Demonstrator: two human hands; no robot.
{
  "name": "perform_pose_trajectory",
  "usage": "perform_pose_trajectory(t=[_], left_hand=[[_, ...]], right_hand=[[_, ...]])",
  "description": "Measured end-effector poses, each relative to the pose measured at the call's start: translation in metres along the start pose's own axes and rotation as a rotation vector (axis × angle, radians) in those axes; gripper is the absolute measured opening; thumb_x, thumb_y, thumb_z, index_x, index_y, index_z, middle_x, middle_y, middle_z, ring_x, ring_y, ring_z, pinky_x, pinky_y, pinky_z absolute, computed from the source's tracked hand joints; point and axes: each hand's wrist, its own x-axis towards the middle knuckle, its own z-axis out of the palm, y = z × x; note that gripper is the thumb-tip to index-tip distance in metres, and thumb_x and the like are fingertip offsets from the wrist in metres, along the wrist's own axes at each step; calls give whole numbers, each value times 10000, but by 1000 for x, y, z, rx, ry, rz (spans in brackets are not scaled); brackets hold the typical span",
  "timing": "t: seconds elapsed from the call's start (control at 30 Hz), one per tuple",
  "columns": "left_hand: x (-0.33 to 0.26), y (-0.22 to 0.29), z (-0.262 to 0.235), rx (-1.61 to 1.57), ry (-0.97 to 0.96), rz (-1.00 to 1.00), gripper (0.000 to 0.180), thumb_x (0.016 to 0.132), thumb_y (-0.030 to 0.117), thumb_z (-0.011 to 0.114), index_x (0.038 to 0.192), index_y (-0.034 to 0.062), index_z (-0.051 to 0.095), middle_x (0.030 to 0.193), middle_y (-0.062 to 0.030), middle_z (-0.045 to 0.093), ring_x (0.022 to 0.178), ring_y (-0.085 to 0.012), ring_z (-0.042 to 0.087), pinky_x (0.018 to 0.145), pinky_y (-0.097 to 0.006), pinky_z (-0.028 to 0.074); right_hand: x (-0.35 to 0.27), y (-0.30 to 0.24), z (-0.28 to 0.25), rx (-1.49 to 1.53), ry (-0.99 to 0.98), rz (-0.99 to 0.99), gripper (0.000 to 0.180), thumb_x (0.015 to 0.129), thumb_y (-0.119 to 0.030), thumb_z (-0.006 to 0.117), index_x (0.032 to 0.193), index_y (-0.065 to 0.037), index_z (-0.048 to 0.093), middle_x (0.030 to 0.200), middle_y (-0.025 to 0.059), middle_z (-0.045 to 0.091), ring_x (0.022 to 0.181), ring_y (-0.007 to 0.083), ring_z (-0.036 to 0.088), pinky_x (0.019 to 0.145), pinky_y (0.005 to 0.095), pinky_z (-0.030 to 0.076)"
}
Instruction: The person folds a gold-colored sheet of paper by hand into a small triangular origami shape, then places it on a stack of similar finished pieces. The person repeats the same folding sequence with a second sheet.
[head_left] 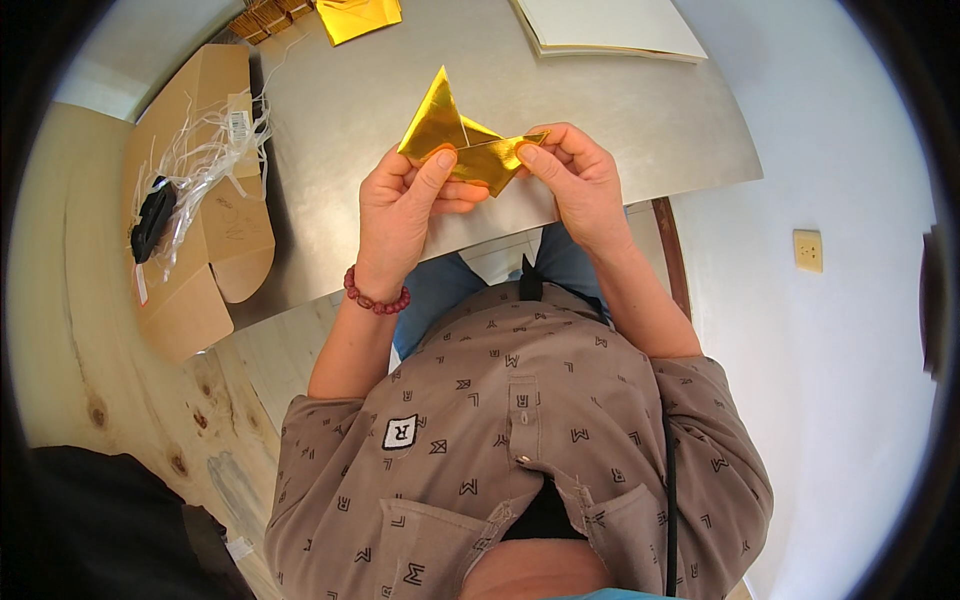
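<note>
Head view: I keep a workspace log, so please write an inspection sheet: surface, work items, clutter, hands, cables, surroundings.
Surface: grey, dully shiny table.
Work items: folded gold sheet, held above the table; gold pile and white stack at the far side.
Clutter: tangled pale strips and a black object on the cardboard at left.
Hands: left hand and right hand each pinch the folded gold sheet.
Cables: none certain; a black cord or strap lies along the shirt.
Surroundings: pale wall with a cream socket at right.
</note>
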Motion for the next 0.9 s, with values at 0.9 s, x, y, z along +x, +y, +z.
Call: perform_pose_trajectory(t=[0.9], left_hand=[[1,-3,-3,-10,-56,29,229,1054,105,657,1231,-38,639,1073,-160,760,881,-242,794,739,-290,658]], right_hand=[[-1,0,-3,27,-26,-35,150,1028,-89,689,1142,8,686,1034,41,729,939,113,681,882,265,548]])
